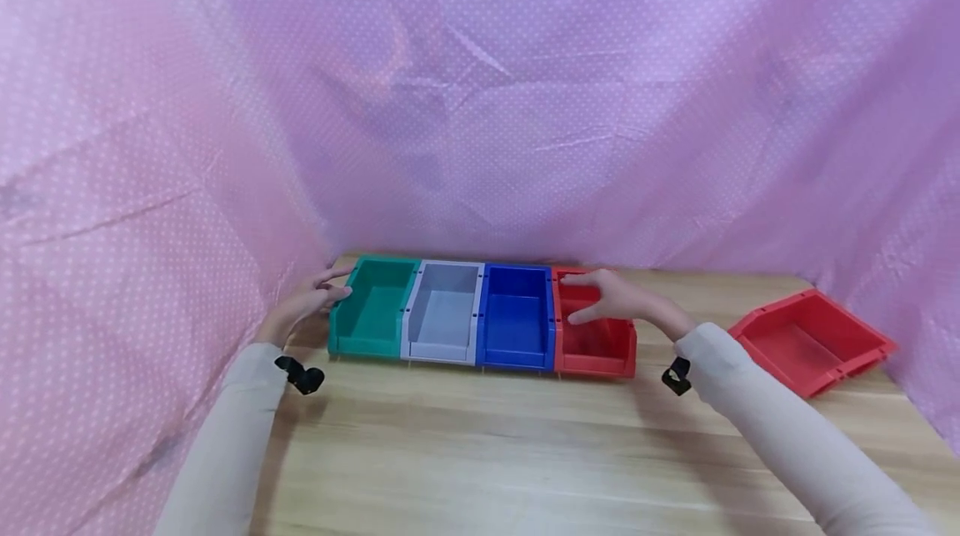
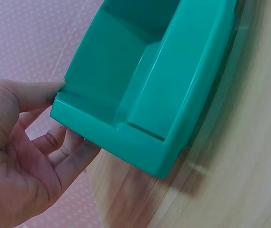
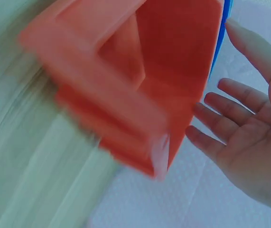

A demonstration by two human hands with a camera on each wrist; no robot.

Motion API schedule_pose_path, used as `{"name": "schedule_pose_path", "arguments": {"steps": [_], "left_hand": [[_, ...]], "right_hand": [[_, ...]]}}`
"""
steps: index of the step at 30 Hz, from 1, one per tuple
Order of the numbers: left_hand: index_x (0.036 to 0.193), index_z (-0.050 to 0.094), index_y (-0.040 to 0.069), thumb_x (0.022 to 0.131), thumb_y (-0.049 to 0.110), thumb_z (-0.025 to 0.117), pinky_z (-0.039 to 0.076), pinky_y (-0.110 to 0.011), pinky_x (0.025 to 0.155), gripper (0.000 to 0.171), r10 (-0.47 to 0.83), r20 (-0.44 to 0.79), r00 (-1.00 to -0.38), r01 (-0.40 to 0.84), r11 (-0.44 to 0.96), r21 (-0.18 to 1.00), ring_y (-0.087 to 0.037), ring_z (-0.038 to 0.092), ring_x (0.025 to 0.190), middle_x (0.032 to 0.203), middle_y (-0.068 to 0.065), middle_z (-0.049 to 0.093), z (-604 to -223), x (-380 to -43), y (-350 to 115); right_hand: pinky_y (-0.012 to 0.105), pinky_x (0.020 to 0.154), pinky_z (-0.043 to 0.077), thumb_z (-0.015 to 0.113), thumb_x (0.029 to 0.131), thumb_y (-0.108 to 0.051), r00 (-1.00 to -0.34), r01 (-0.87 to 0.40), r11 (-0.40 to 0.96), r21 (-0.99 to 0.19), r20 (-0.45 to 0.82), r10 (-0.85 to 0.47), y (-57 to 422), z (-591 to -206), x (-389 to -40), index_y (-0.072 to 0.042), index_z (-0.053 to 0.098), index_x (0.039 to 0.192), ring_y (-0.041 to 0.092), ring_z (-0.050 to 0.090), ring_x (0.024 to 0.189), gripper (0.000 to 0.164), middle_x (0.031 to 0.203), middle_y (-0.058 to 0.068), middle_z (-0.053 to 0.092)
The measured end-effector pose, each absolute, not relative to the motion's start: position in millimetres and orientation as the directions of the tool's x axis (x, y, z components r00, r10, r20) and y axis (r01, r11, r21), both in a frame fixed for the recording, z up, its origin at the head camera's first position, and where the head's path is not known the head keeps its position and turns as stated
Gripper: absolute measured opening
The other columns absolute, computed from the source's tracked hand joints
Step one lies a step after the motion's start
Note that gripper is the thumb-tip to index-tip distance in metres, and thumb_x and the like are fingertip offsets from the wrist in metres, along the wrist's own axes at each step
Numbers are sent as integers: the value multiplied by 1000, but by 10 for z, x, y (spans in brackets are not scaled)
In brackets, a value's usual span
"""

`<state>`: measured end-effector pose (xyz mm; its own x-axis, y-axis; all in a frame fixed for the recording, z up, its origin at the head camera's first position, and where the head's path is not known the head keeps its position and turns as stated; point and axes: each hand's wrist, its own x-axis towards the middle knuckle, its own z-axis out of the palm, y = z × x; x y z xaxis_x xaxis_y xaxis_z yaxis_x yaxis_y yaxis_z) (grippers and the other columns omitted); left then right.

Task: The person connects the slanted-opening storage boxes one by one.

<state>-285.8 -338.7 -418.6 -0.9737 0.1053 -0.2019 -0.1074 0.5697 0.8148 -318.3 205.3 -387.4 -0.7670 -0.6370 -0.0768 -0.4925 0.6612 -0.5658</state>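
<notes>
Four bins stand side by side in a row: a green bin (image 1: 369, 307), a grey bin (image 1: 444, 315), a blue bin (image 1: 516, 319) and a red bin (image 1: 595, 344). My left hand (image 1: 309, 303) is at the green bin's outer left side. In the left wrist view its thumb (image 2: 42, 95) touches the rim, and the other fingers lie loosely bent along the outside. Over the red bin in the head view is my right hand (image 1: 618, 298), its thumb and fingers spread. The right wrist view shows extended fingertips (image 3: 198, 135) right at the red bin's edge.
A second red bin (image 1: 813, 344) sits apart on the wooden table (image 1: 480, 453), at the far right and turned at an angle. Pink dotted cloth (image 1: 480, 152) hangs behind the row and along both sides. Black wrist mounts (image 1: 302, 375) are worn on both arms.
</notes>
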Motion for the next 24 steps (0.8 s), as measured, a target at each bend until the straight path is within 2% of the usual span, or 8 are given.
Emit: {"name": "schedule_pose_path", "arguments": {"steps": [6, 10, 12, 15, 17, 19, 22, 24], "left_hand": [[164, 18, 13, 109, 33, 49, 37, -62, 114, 67, 105, -225, -969, -123, 582, 804, -54, 41, 140, 155, -35, 36, -4192, -2812, -3431], [164, 19, 14, 108, 33, 50, 37, -62, 114, 67, 100, -217, -971, -123, 567, 815, -52, 42, 139, 154, -33, 37, -4189, -2822, -3431], [164, 20, 15, 108, 34, 51, 39, -61, 113, 67, 93, -207, -974, -119, 568, 814, -50, 44, 137, 152, -33, 40, -4177, -2831, -3442], [164, 20, 16, 108, 36, 51, 41, -61, 112, 67, 93, -195, -976, -110, 565, 818, -49, 46, 135, 149, -33, 41, -4150, -2842, -3457], [164, 19, 17, 108, 36, 50, 40, -62, 112, 67, 97, -201, -975, -112, 565, 818, -49, 45, 136, 150, -33, 40, -4144, -2843, -3472], [165, 18, 18, 108, 37, 50, 38, -63, 113, 68, 106, -208, -972, -114, 561, 820, -51, 43, 138, 152, -33, 38, -4143, -2842, -3486], [165, 18, 19, 108, 37, 51, 37, -63, 114, 68, 107, -207, -972, -117, 546, 830, -51, 41, 139, 153, -33, 38, -4162, -2849, -3494], [164, 19, 18, 107, 37, 52, 37, -63, 114, 69, 109, -202, -973, -113, 538, 835, -50, 42, 138, 152, -33, 38, -4180, -2858, -3484]], "right_hand": [[61, 103, 48, 80, 89, -18, -821, -478, 660, -580, 27, -571, 2503, -3713, -3128, 7, 51, 144, 50, 54, 130, 68, 144, 29, 55], [66, 103, 46, 77, 91, -16, -865, -464, 701, -541, 103, -492, 2968, -3659, -3067, 10, 53, 141, 55, 55, 125, 62, 141, 33, 55], [60, 101, 49, 75, 92, -16, -888, -442, 718, -539, 145, -437, 3205, -3653, -3020, 11, 53, 141, 51, 58, 123, 60, 139, 34, 56], [29, 94, 56, 74, 93, -16, -918, -395, 731, -556, 208, -339, 3566, -3682, -2948, 11, 55, 139, 15, 68, 112, 56, 136, 33, 59], [10, 83, 51, 75, 93, -17, -934, -356, 744, -565, 235, -269, 3791, -3737, -2897, 10, 57, 138, -12, 60, 100, 56, 131, 23, 66], [0, 75, 43, 77, 92, -17, -945, -321, 755, -571, 247, -215, 3996, -3797, -2844, 11, 57, 137, -28, 47, 90, 56, 126, 22, 69], [2, 68, 41, 77, 91, -18, -961, -253, 801, -542, 239, -142, 4270, -3867, -2741, 12, 56, 136, -30, 40, 86, 59, 119, 28, 70], [6, 64, 40, 78, 91, -19, -970, -198, 842, -502, 225, -94, 4443, -3898, -2657, 13, 56, 136, -20, 48, 85, 60, 119, 39, 64]]}}
